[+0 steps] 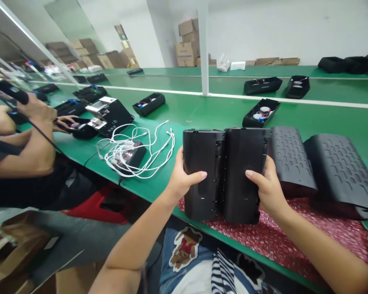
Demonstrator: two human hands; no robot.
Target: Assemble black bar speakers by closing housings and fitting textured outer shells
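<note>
Two black plastic housings stand upright side by side in front of me, over the near edge of a red bubble-wrap sheet [319, 228]. My left hand [184, 175] grips the left housing [200, 159], its thumb across the front face and its fingers hidden behind. Around the outer side of the right housing [242, 155] my right hand [265, 181] is closed, thumb also on the front. The inner edges of the two housings are touching or nearly so. Two black shells with a scale-like pattern, one nearer [292, 159] and one farther right [343, 167], lie beside my right hand.
White cables [141, 163] lie tangled over a dark box on the green table [162, 188]. Behind is an open black housing [261, 113] with wired parts. At left, a co-worker's hands [38, 110] work near a black device [110, 116]. A white post [204, 49] rises beyond.
</note>
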